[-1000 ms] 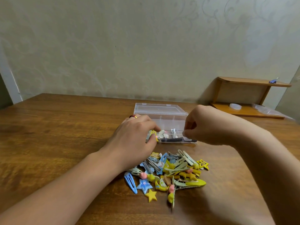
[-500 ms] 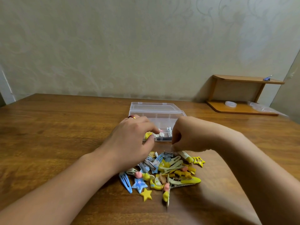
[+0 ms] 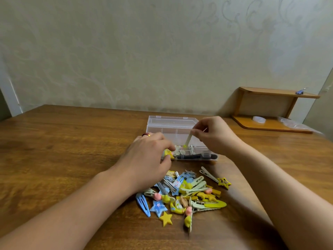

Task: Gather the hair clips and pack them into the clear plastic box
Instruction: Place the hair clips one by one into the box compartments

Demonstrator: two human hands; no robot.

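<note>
Right hand [image 3: 214, 134] pinches pale clip [image 3: 188, 139] over clear plastic box [image 3: 173, 123]; left hand [image 3: 149, 157], fingers curled, steadies its front edge, hold unclear; risk: clip snags divider, drops onto surface [image 3: 72, 141].

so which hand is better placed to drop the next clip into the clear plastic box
Right. The right hand already pinches a pale green hair clip directly over the clear plastic box, while the left hand rests at the box's near-left corner, steadying it.

A room in a home: a wooden table [image 3: 63, 150] stands against a pale wall [image 3: 144, 51] with faint swirl-patterned wallpaper. A small wooden shelf [image 3: 270, 109] sits at the far right, and colourful children's hair clips [image 3: 183, 193] lie heaped on the tabletop.
</note>
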